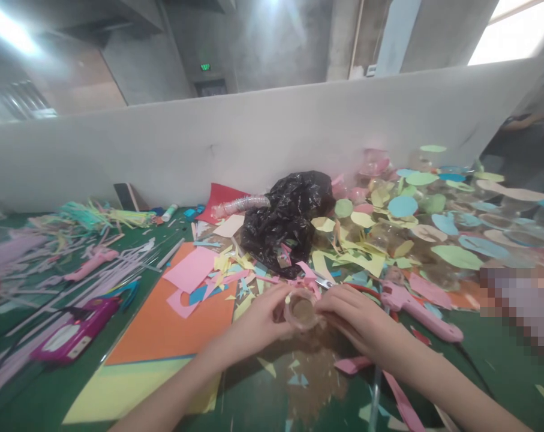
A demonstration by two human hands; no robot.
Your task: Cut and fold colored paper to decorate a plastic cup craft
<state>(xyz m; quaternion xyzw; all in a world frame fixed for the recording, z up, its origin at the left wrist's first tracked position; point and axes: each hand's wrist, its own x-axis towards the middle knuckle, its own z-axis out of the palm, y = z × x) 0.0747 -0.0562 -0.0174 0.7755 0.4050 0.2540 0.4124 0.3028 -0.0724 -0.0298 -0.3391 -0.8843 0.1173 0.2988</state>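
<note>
My left hand (258, 324) and my right hand (357, 318) meet over the green table, both closed around a small clear round cup (302, 309) with brownish contents. The cup's mouth faces the camera. Brown powder (316, 372) is spread on the table just under the hands. Paper scraps (254, 270) in several colours lie right behind the cup.
A black plastic bag (289, 219) sits behind the hands. A pink glue gun (415, 306) lies to the right, an orange sheet (164, 330) over a yellow one to the left. Clear cups with coloured paper lids (433, 210) crowd the right. A white partition (254, 138) backs the table.
</note>
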